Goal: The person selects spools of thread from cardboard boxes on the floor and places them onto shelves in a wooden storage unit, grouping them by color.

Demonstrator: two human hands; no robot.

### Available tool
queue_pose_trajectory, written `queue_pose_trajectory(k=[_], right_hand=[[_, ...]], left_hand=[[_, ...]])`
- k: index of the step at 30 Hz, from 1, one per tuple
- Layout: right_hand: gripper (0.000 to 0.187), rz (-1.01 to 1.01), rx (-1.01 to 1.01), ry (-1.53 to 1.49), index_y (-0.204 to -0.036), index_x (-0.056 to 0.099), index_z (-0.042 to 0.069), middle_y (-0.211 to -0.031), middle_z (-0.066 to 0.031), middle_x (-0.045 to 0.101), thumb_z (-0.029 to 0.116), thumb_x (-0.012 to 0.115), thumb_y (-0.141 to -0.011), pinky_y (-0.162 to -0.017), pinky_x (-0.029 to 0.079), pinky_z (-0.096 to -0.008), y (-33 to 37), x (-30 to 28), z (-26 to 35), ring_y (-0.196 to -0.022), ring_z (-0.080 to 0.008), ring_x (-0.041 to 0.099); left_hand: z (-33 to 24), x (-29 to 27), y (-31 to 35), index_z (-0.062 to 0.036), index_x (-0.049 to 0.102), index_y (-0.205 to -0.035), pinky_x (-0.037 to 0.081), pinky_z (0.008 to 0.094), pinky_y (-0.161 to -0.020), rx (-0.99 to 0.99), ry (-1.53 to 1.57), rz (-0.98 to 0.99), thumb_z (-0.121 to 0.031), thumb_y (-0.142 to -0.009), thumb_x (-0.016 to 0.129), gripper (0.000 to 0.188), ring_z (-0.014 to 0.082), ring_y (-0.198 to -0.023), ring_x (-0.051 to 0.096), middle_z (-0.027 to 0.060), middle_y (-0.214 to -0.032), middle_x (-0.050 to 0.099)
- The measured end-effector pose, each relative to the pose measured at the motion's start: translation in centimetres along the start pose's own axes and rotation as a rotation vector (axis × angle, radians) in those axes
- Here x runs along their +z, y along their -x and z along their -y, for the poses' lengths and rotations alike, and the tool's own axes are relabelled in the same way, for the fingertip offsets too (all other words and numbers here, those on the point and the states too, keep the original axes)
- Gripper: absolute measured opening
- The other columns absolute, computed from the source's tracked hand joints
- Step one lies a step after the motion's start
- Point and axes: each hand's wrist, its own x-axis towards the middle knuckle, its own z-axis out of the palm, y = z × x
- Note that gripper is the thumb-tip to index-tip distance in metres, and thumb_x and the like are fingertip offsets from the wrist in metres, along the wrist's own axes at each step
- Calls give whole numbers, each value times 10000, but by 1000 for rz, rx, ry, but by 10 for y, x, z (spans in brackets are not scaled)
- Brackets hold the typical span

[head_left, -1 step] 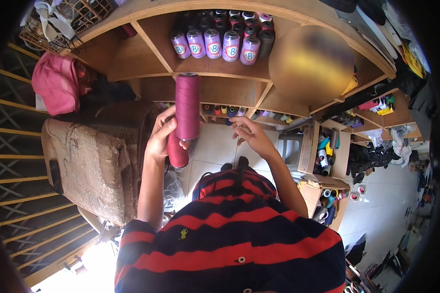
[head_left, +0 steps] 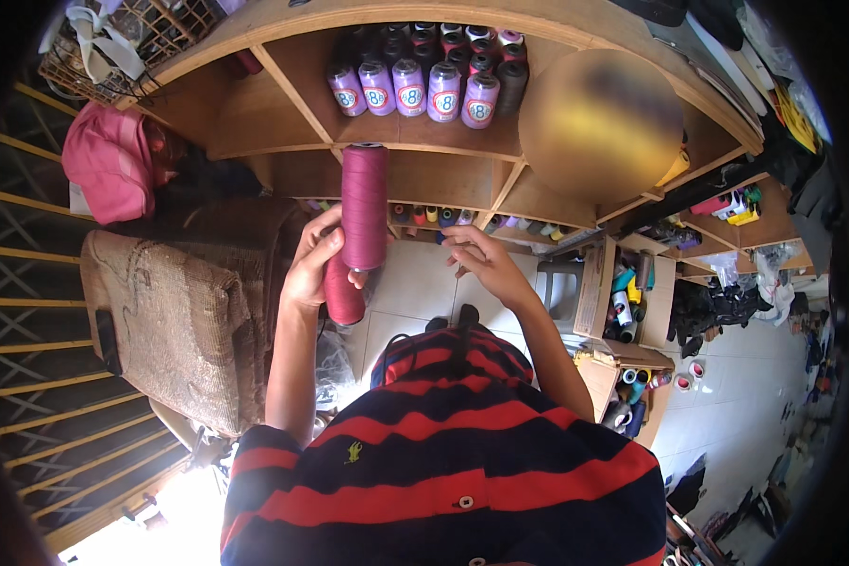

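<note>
Curved wooden shelf (head_left: 415, 141) standing ahead of you, glossy purple cones (head_left: 410, 85) lining it. Your left hand (head_left: 313, 264) gripping two smooth magenta thread spools (head_left: 363, 208) below it. Your right hand (head_left: 476, 259) hovering beside them, fingers loosely curled, holding nothing.

Left hand (head_left: 311, 269) gripping magenta thread cones (head_left: 364, 206), wooden shelves (head_left: 255, 141)
</note>
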Motion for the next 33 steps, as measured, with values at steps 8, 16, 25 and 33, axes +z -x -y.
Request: queue_pose_trajectory(k=[8, 16, 25, 33], right_hand=[[425, -41, -238, -214, -1297, 412, 14, -1196, -139, 550, 251, 515, -959, -859, 496, -359, -27, 7, 80, -1040, -207, 584], [392, 107, -208, -293, -1233, 454, 13, -1112, -117, 608, 214, 585, -924, -891, 456, -310, -62, 8, 95, -1010, -161, 580], [496, 317, -222, -112, -1292, 418, 42, -1119, -116, 595, 346, 564, -928, -847, 495, -322, -92, 28, 66, -960, -184, 612], [554, 507, -109, -295, -1297, 417, 38, -1124, -85, 561, 408, 570, -913, -784, 500, -320, -116, 95, 94, -980, -153, 578]], left_hand=[[10, 38, -23, 21, 549, -1141, 463, 225, -459, -39, -246, -173, -225, -867, 655, 383, 106, -538, 564, 92, -821, 621], [19, 53, -20, 22, 563, -1126, 457, 243, -479, 95, -328, -422, -180, -904, 591, 302, 112, -520, 541, 136, -914, 635], [7, 31, -5, 14, 528, -1104, 460, 261, -467, 304, -149, -593, -376, -978, 393, 431, 136, -504, 516, 106, -833, 556], [-84, -1, -16, -43, 514, -978, 462, 305, -498, 440, -28, -577, -556, -963, 240, 582, 167, -526, 511, 61, -710, 496]])
